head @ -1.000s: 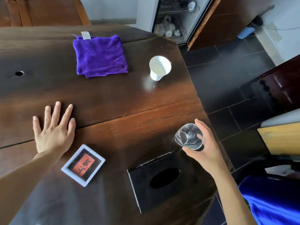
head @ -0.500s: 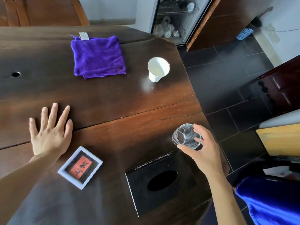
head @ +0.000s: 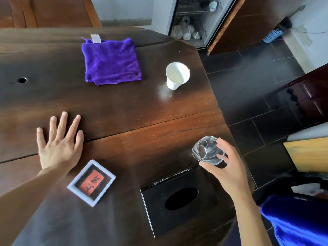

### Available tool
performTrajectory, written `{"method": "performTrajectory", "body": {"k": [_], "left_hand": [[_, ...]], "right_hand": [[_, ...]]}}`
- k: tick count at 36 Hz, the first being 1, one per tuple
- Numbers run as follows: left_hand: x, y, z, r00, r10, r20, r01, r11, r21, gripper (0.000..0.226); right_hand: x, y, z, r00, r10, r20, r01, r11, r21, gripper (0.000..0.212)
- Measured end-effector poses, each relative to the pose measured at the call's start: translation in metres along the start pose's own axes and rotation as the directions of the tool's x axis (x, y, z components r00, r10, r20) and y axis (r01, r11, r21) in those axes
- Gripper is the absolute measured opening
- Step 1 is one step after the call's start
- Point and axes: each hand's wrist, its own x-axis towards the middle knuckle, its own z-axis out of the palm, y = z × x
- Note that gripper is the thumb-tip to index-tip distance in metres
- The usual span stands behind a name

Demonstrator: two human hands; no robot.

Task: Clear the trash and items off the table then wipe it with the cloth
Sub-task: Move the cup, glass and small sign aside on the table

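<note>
Our right hand (head: 229,167) holds the clear glass (head: 208,150) in a fingertip grip near the counter (head: 124,110) edge; our left hand (head: 59,144) lies flat, empty. That tilted glass could slip over the floor; the purple cloth (head: 111,61) waits behind.

A dark wooden table (head: 124,107), cracked along its planks, carries a folded purple cloth (head: 111,62) at the far side, a white cup (head: 176,75) near the right edge, a small framed card (head: 91,182) and a black tissue box (head: 178,197) at the near side. A left hand (head: 58,146) lies flat on the wood.
</note>
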Motion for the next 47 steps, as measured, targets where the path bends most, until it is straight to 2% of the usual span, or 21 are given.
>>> {"method": "performTrajectory", "body": {"k": [5,9,12,17,20,25,31,36,40,47], "left_hand": [[0.000,-0.001,0.000,1.000,0.002,-0.004,-0.002,1.000,-0.001,0.058],[0.001,0.000,0.001,1.000,-0.002,-0.008,0.002,1.000,0.003,0.059],[0.001,0.000,0.001,1.000,0.000,-0.010,0.000,1.000,0.000,0.059],[0.001,-0.001,0.002,1.000,0.011,-0.029,-0.011,1.000,0.004,0.058],[0.001,-0.002,0.003,0.999,0.017,-0.046,-0.017,1.000,-0.005,0.058],[0.001,-0.003,0.005,0.997,0.032,-0.064,-0.033,0.999,-0.012,0.058],[0.002,-0.005,0.007,0.997,0.036,-0.074,-0.036,0.999,-0.008,0.058],[0.002,-0.005,0.006,0.996,0.049,-0.077,-0.051,0.999,-0.016,0.059],[0.002,-0.006,0.006,0.996,0.050,-0.076,-0.052,0.998,-0.024,0.058],[0.003,-0.005,0.004,0.996,0.058,-0.061,-0.061,0.998,-0.035,0.060]], "right_hand": [[-0.002,-0.004,-0.002,1.000,0.012,0.012,-0.011,0.998,-0.054,0.098],[-0.004,-0.017,-0.007,1.000,0.024,-0.012,-0.024,0.999,-0.024,0.103],[-0.007,-0.036,-0.008,0.998,-0.051,-0.026,0.050,0.997,-0.051,0.105],[-0.011,-0.070,0.006,0.979,-0.194,0.062,0.200,0.974,-0.110,0.102],[-0.017,-0.088,0.026,0.956,-0.255,0.146,0.267,0.961,-0.068,0.099],[-0.028,-0.110,0.079,0.885,-0.327,0.332,0.372,0.925,-0.082,0.105],[-0.033,-0.119,0.141,0.788,-0.333,0.518,0.467,0.872,-0.149,0.114],[-0.032,-0.120,0.185,0.705,-0.321,0.633,0.542,0.819,-0.189,0.112],[-0.028,-0.119,0.209,0.642,-0.353,0.680,0.609,0.773,-0.174,0.112],[-0.030,-0.120,0.235,0.577,-0.417,0.702,0.720,0.667,-0.194,0.127]]}}
